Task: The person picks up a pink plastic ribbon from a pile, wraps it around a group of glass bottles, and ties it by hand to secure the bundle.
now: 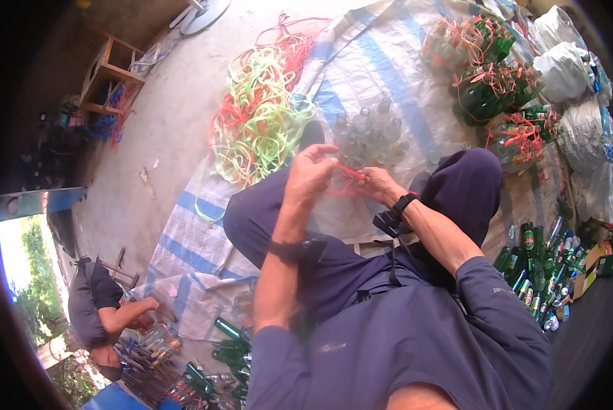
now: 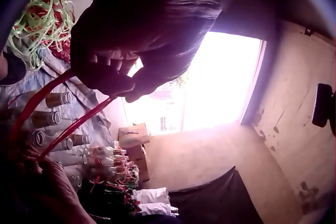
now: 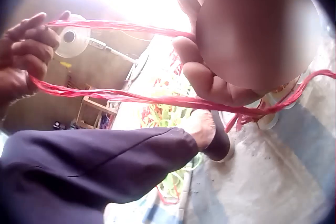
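Seemingly, left hand (image 1: 310,174) and right hand (image 1: 382,186) pinch red twine (image 3: 131,97), clearer in wrist views.

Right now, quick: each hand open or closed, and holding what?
Left hand: closed, holding red string.
Right hand: closed, pinching the same string.

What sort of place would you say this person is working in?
It is probably a room for sorting bottles for reuse or recycling: bottle bundles are tied with red strips, loose bottles lie heaped to one side, and a tangle of red and pale green strips lies on the floor.
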Demonstrator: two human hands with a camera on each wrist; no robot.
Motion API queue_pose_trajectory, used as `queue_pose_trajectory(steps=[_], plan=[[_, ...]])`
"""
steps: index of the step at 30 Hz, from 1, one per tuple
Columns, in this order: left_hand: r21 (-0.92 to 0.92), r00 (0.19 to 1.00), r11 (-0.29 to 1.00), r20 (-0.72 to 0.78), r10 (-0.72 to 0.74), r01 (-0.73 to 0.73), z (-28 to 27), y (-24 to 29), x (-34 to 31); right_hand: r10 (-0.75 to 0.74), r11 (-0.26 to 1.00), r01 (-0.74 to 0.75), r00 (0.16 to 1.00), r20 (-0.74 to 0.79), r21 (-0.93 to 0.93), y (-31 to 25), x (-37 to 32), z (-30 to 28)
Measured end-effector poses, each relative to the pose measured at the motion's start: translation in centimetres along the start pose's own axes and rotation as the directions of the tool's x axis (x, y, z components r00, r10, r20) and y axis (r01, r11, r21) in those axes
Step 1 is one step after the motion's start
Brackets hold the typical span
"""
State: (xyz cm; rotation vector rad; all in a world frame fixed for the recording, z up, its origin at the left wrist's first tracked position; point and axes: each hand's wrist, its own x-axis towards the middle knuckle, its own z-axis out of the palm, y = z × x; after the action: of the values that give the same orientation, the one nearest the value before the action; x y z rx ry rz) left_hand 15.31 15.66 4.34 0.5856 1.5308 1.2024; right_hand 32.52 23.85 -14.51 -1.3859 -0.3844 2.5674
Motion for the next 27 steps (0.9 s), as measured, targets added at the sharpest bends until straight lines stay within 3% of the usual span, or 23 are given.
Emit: queue_pose_trajectory(steps=[2,4,6,8,12,16,18,20,23,24,27], plan=[[-0.137,0.991,0.988,0.107,0.087,-0.072,-0.8,0.6,-0.4,0.011,1.000,-0.011,1.000,-0.011,0.009,0.1,0.2,-0.5],[-0.066,0.992,0.996,0.100,0.073,-0.066,-0.9,3.8,-2.0,0.022,1.000,-0.022,1.000,-0.022,0.020,-0.1,-0.3,-0.5],[-0.052,0.980,0.988,0.128,0.152,-0.147,-1.5,6.3,-3.1,0.043,0.995,-0.043,0.999,0.004,0.094,-0.5,-1.0,-0.5],[0.098,0.979,0.980,0.124,0.163,-0.175,-3.2,7.9,-3.4,0.047,0.992,-0.045,0.999,-0.016,0.118,-0.5,-1.2,-0.6],[0.112,0.976,0.971,0.089,0.200,-0.209,-6.4,9.9,-2.8,0.041,0.981,-0.039,0.999,-0.005,0.192,-0.5,-1.6,-0.4],[0.296,0.992,0.948,0.077,0.098,-0.116,-9.6,9.5,0.3,0.052,0.973,-0.052,0.999,0.005,0.226,-0.6,-1.6,-0.8],[0.746,0.995,0.658,0.071,0.070,-0.100,-11.0,8.7,2.1,0.042,0.972,-0.038,0.999,-0.013,0.232,-0.4,-1.4,-1.3],[0.792,0.998,0.608,0.059,0.012,-0.054,-11.7,8.3,3.4,0.025,0.969,-0.025,1.000,0.005,0.248,-0.5,-1.7,-1.4],[0.936,0.980,0.348,-0.013,0.197,-0.058,-10.5,8.2,4.1,-0.036,0.975,0.038,0.999,-0.015,0.220,-0.9,-3.2,-0.2],[0.936,0.981,0.347,-0.014,0.195,-0.055,-9.8,8.4,4.3,-0.086,0.980,0.094,0.995,-0.051,0.176,-1.2,-4.0,0.3],[0.879,0.895,0.426,0.002,0.447,-0.215,-8.3,8.7,4.7,-0.128,0.991,0.130,0.990,-0.051,0.032,-1.7,-5.9,1.4]])
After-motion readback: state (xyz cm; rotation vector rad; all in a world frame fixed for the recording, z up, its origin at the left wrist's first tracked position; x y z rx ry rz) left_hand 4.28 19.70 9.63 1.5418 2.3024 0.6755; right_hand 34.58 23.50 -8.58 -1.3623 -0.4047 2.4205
